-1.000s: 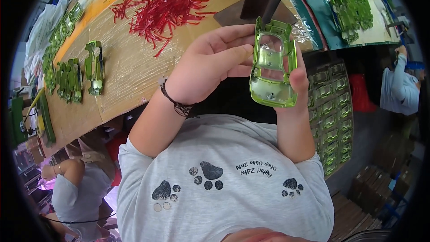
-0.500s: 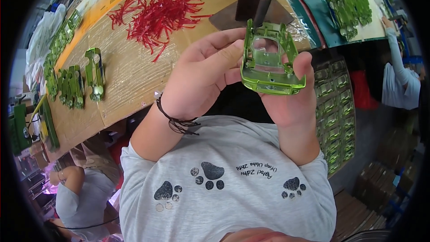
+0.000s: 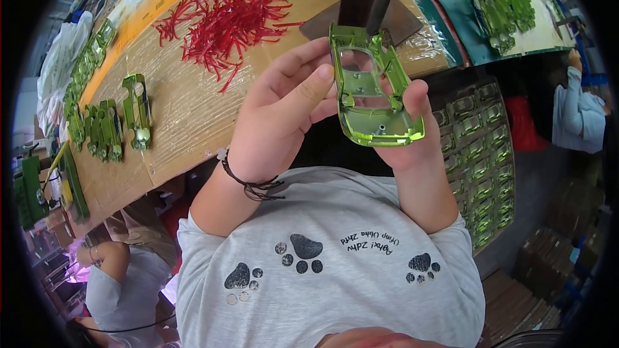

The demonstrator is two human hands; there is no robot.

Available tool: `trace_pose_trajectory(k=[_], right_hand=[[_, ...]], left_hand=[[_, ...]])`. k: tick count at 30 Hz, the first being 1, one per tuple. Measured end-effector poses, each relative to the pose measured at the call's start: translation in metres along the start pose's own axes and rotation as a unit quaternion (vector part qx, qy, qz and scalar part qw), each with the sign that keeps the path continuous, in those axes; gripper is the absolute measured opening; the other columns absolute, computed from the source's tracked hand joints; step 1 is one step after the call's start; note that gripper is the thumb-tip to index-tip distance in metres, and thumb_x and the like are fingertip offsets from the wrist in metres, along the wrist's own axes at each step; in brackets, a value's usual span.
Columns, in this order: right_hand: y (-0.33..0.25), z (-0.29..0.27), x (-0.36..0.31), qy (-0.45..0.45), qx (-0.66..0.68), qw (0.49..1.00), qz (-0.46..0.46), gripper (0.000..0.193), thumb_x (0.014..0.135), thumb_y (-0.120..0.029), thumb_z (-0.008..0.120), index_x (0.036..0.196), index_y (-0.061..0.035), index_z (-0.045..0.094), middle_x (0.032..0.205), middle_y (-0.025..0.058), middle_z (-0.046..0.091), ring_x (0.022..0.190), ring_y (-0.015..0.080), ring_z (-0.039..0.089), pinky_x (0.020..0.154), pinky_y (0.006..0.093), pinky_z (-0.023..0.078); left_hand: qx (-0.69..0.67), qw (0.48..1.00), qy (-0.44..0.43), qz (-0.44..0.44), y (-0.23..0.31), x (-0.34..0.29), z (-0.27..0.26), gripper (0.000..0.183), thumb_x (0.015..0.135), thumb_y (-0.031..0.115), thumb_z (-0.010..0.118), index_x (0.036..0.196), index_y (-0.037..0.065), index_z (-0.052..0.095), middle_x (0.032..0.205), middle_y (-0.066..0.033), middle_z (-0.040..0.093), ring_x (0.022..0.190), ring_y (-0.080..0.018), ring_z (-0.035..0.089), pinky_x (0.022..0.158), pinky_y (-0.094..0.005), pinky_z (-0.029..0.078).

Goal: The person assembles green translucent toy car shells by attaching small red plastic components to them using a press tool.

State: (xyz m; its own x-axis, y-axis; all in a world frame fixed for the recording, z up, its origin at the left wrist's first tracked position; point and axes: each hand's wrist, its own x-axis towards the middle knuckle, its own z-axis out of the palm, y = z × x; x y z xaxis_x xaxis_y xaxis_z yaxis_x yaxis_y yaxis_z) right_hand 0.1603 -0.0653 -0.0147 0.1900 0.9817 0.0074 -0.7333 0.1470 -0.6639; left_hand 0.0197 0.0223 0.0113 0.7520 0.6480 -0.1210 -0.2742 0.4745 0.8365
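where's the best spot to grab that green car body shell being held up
Probably by its two long side rails, pinched across the width from the sides. The green car body shell is a thin open frame with cut-out windows, so the middle offers little to press on. The right hand already holds its lower end; the left hand steadies one side.

Both forearms up from the lower edge, hands raised close in front of the chest. Left hand (image 3: 284, 113): fingers extended and slightly curled, fingertips pressing toward the right hand, thumb tucked behind; dark corded band on the wrist. Right hand (image 3: 403, 132): closed in a grip, thumb (image 3: 414, 98) pointing up along the near side, palm facing left. Hands nearly touching.
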Motion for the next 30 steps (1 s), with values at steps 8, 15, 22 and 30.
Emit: trace_pose_trajectory(k=[8,15,22,30], right_hand=[[-0.002,0.007,-0.004,-0.009,-0.001,1.000,0.001,0.081,0.076,-0.057,0.073,0.132,-0.0066,0.045,0.120,0.0050,0.058,0.109,0.0177,0.059,0.092,0.0371,0.052],[0.004,0.002,-0.003,-0.015,0.071,0.997,0.019,0.073,0.082,-0.056,0.068,0.132,-0.0064,0.048,0.120,0.0049,0.060,0.110,0.0173,0.060,0.092,0.0365,0.051],[0.003,-0.017,-0.024,0.044,-0.007,0.998,-0.047,0.082,0.081,-0.044,0.074,0.140,-0.0027,0.036,0.127,0.0111,0.054,0.112,0.0208,0.058,0.092,0.0367,0.051],[-0.048,-0.083,-0.028,0.240,-0.267,0.907,-0.221,0.062,0.088,-0.013,0.066,0.141,0.0033,0.038,0.127,0.0128,0.058,0.105,0.0177,0.062,0.084,0.0276,0.053]], left_hand=[[-0.025,1.000,-0.006,0.016,-0.001,-0.002,-0.002,0.050,0.097,0.014,0.058,0.137,-0.008,0.037,0.126,-0.0150,0.057,0.104,-0.0188,0.063,0.087,-0.0313,0.054],[-0.026,1.000,-0.016,0.003,-0.001,-0.003,-0.005,0.050,0.096,0.012,0.059,0.136,-0.009,0.037,0.121,-0.0146,0.058,0.097,-0.0182,0.064,0.082,-0.0309,0.055],[0.016,0.995,-0.069,-0.075,-0.003,-0.013,-0.010,0.044,0.091,-0.001,0.053,0.133,-0.009,0.045,0.123,-0.0168,0.059,0.102,-0.0198,0.063,0.089,-0.0317,0.053],[0.207,0.962,0.042,0.173,0.038,-0.070,-0.089,0.033,0.089,-0.001,0.052,0.121,-0.008,0.054,0.107,-0.0168,0.064,0.086,-0.0199,0.064,0.077,-0.0304,0.052]])
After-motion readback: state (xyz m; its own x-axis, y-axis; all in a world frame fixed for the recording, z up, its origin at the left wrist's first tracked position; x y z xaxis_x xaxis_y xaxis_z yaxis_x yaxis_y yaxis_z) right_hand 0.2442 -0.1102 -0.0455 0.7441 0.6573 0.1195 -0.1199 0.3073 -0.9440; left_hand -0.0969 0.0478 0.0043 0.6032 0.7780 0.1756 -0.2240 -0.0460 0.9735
